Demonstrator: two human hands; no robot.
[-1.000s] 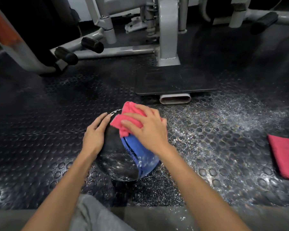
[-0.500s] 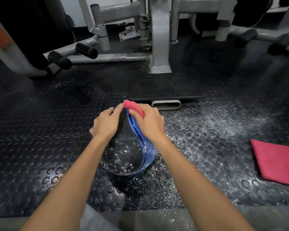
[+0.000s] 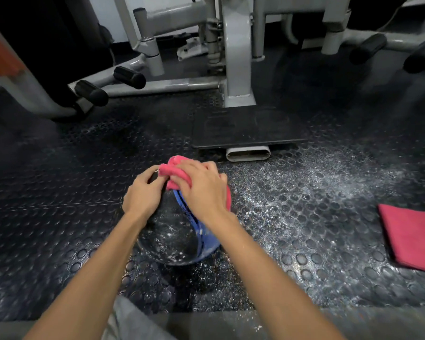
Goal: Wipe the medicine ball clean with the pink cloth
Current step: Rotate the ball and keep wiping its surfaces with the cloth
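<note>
A black and blue medicine ball (image 3: 172, 239) rests on the studded rubber floor in the middle of the view, its black face speckled with white droplets. My right hand (image 3: 201, 190) presses a bunched pink cloth (image 3: 173, 169) onto the top of the ball, over the blue panel. My left hand (image 3: 142, 192) lies against the ball's upper left side with its fingers curled over the top, fingertips touching the cloth's edge. The far side of the ball is hidden behind both hands.
A second folded pink cloth (image 3: 412, 239) lies on the floor at the right. A grey gym machine frame (image 3: 238, 69) with a black footplate (image 3: 248, 128) stands just beyond the ball. Padded roller bars (image 3: 108, 84) jut out at left. Wet white spray (image 3: 317, 182) covers the floor at right.
My right hand has slid the cloth from the ball's far top edge back onto the top and toward the left. The left hand's fingers have curled further over the top.
</note>
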